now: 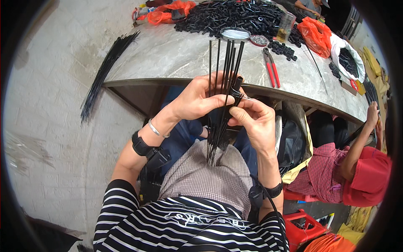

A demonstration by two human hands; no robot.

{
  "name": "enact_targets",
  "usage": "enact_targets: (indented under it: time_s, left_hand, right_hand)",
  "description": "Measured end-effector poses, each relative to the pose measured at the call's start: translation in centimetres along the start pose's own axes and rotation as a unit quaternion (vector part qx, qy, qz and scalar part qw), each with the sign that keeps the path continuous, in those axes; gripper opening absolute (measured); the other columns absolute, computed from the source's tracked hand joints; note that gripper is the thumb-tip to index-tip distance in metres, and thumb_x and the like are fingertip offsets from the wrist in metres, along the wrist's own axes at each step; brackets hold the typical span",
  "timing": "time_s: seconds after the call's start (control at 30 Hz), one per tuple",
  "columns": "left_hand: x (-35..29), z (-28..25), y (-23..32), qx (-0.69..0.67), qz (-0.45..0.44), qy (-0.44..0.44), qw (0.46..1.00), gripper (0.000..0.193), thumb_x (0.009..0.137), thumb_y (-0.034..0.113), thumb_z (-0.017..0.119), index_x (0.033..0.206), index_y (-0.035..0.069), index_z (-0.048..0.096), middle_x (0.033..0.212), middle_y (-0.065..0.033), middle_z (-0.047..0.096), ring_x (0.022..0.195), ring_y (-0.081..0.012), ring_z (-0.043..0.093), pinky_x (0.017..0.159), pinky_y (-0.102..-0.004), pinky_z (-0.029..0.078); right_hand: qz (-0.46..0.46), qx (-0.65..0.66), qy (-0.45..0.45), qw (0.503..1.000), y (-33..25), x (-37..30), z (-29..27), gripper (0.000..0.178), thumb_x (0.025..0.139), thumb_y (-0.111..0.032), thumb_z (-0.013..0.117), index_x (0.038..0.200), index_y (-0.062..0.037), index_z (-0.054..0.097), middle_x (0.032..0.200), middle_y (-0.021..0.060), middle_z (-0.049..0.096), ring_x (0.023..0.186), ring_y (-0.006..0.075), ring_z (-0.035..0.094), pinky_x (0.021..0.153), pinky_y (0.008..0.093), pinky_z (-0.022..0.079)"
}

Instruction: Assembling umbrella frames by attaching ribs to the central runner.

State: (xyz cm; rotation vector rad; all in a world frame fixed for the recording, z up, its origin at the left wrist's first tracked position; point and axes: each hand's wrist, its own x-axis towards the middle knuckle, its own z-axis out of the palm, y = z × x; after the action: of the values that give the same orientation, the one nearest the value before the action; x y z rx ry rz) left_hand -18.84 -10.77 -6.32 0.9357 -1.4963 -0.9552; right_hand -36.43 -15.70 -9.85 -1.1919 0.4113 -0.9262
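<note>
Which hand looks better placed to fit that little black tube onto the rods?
Probably the right hand: it pinches the small black tube at the rods, while the left hand is wrapped around the bundle.

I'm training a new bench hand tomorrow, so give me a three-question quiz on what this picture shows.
1. True or false: the left hand grips a bundle of thin black rods held upright.
2. What does the right hand pinch at the bundle?
A. a small black tube piece
B. a paintbrush
C. a spoon
3. Fill in: the red-handled pliers lie on the ____, untouched.

Key
1. True.
2. A.
3. Table, to the right of the bundle, near the heap of black tube pieces.
</note>
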Motion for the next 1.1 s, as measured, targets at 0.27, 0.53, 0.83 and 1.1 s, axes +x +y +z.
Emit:
enact_targets:
  time_s: [0.27,0.53,0.83,1.1]
  left_hand:
    - [-0.4,-1.1,0.0,0.004,-0.011,-0.017,1.0,0.043,0.082,-0.001,0.063,0.124,-0.002,0.054,0.108,-0.0089,0.065,0.101,-0.0151,0.061,0.092,-0.0301,0.047]
    - [-0.3,-0.5,-0.5,-0.089,-0.016,-0.03,0.995,0.044,0.086,0.01,0.064,0.127,-0.002,0.052,0.111,-0.0105,0.064,0.103,-0.0172,0.062,0.094,-0.0324,0.047]
    - [-0.7,-1.4,-1.8,-0.073,-0.023,0.003,0.997,0.04,0.087,0.011,0.064,0.123,-0.005,0.054,0.113,-0.0137,0.064,0.104,-0.0216,0.062,0.094,-0.0348,0.049]
    - [0.4,-1.8,-2.0,-0.081,-0.029,-0.043,0.995,0.038,0.084,0.01,0.067,0.119,-0.003,0.059,0.112,-0.0119,0.066,0.099,-0.0181,0.065,0.091,-0.0323,0.05]
  right_hand:
    - [0.099,0.031,-0.038,0.994,-0.3,1.2,-1.1,0.014,0.078,0.001,0.072,0.09,0.0047,0.066,0.078,0.0097,0.067,0.062,0.0127,0.066,0.058,0.0238,0.058]
    - [0.017,0.015,0.007,1.0,0.0,-0.1,0.1,0.012,0.078,0.001,0.072,0.089,0.0042,0.067,0.074,0.0076,0.067,0.063,0.0116,0.065,0.059,0.0227,0.056]
    - [0.039,-0.013,-0.022,0.999,-0.3,0.9,-0.3,0.012,0.078,-0.001,0.073,0.086,0.0038,0.066,0.075,0.0075,0.067,0.063,0.0113,0.065,0.058,0.0226,0.056]
    - [0.096,0.048,-0.019,0.994,0.6,1.9,-1.0,0.022,0.073,0.002,0.076,0.087,0.0015,0.059,0.075,0.0052,0.065,0.061,0.0123,0.065,0.056,0.0238,0.057]
